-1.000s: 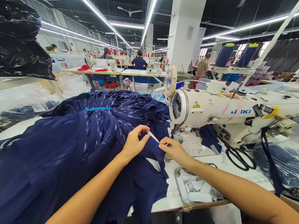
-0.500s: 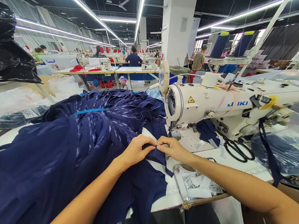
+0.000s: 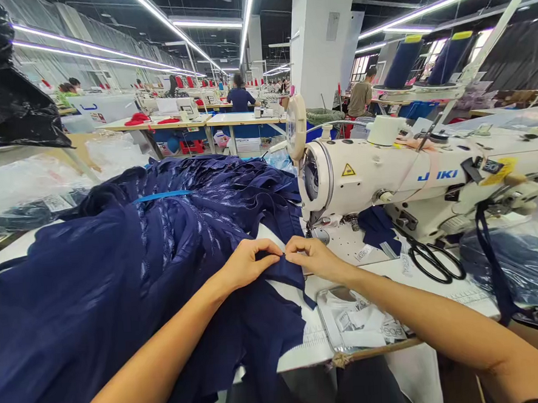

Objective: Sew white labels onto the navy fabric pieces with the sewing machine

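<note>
Just in front of the sewing machine's needle area, my left hand and my right hand nearly touch at the fingertips. Both pinch an edge of navy fabric between thumb and forefinger. The piece hangs down over the white table, its lower end loose. A large heap of navy garments with lace strips spreads to the left and under my left forearm, with a blue tie across it. The white sewing machine stands at the right, above and beyond my right hand.
Black scissors and a navy scrap lie beside the machine. A tray of white labels sits at the front edge. Bagged navy fabric is far right. Thread cones stand behind; people sit at tables further back.
The view has shifted slightly, with the machine and scissors now a little further right. Both hands keep their pinch on the fabric, with hardly any change in pose.
</note>
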`<state>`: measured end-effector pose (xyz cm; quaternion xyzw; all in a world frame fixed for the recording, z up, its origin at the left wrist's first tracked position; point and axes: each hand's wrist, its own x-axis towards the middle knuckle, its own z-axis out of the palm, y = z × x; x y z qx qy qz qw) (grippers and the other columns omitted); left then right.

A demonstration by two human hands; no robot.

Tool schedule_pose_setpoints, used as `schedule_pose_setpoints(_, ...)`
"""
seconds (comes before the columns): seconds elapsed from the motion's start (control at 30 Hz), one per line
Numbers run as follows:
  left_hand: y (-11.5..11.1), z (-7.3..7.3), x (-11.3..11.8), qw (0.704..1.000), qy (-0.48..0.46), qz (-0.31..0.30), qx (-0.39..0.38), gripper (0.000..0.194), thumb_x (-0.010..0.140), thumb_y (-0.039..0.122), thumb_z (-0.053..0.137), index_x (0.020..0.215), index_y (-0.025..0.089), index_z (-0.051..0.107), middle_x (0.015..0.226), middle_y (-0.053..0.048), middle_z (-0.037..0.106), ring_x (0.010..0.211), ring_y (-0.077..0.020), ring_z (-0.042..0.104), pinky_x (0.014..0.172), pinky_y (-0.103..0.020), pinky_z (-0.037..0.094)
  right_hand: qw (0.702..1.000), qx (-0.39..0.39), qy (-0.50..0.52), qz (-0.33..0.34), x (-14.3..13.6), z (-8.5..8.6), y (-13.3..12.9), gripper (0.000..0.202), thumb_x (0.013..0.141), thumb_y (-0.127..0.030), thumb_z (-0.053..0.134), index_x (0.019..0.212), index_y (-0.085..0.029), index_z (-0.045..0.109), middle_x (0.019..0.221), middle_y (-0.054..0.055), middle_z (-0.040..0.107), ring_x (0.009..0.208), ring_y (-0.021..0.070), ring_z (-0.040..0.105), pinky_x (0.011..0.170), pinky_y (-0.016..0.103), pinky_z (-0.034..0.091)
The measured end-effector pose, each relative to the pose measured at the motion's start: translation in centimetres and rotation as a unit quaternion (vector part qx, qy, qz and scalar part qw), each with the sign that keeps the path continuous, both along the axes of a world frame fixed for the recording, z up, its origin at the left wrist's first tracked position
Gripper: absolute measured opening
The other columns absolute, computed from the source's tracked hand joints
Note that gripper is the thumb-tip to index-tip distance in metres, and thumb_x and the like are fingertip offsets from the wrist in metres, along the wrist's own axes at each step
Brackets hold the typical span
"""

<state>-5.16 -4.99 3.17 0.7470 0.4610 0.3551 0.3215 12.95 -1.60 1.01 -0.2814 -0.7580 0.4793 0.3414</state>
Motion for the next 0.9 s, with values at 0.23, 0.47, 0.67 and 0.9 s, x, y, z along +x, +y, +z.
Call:
schedule_pose_setpoints(0.23, 1.3, -0.4, -1.2, 0.992, -0.078, 0.094, 0.015, 0.019, 0.064, 0.022, 0.058, 0.082, 0.017, 0.057, 0.068, 0.002, 0.058, 0.070, -0.0136, 0.055, 0.074, -0.028, 0.042, 0.996, -0.085, -0.011, 0.011, 0.3, -1.3, 0.5, 0.010, 0.068, -0.021, 0.053, 0.076, -0.017, 0.057, 0.067, -0.002, 0.053, 0.061, 0.0108, 0.047, 0.062, 0.026, 0.036)
schedule_pose_setpoints(0.47, 1.3, -0.8, -1.1, 0.978, -0.179, 0.110, -0.004, 0.022, 0.066, 0.024, 0.057, 0.086, 0.016, 0.054, 0.070, 0.001, 0.058, 0.065, -0.0116, 0.054, 0.065, -0.026, 0.042, 0.995, -0.097, 0.004, -0.024, -0.4, -1.9, 0.2, 0.013, 0.065, -0.018, 0.052, 0.077, -0.018, 0.055, 0.068, -0.002, 0.053, 0.063, 0.0105, 0.050, 0.065, 0.027, 0.039)
schedule_pose_setpoints(0.67, 1.3, -0.8, -1.0, 0.973, -0.201, 0.113, -0.006, 0.019, 0.066, 0.023, 0.056, 0.084, 0.015, 0.055, 0.070, 0.000, 0.059, 0.066, -0.0118, 0.055, 0.065, -0.025, 0.042, 0.998, -0.055, -0.002, -0.044, -0.3, -2.2, 0.1, 0.019, 0.067, -0.017, 0.049, 0.086, -0.018, 0.054, 0.073, -0.001, 0.055, 0.071, 0.0122, 0.052, 0.071, 0.029, 0.039)
schedule_pose_setpoints(0.9, 1.2, -0.8, -0.6, 0.975, -0.187, 0.112, 0.030, 0.017, 0.067, 0.022, 0.056, 0.083, 0.016, 0.055, 0.071, 0.000, 0.061, 0.068, -0.0133, 0.057, 0.068, -0.027, 0.044, 0.997, -0.013, -0.046, -0.064, -0.6, -0.8, -0.6, 0.014, 0.069, -0.027, 0.051, 0.078, -0.017, 0.056, 0.062, -0.003, 0.050, 0.062, 0.0112, 0.047, 0.062, 0.026, 0.036)
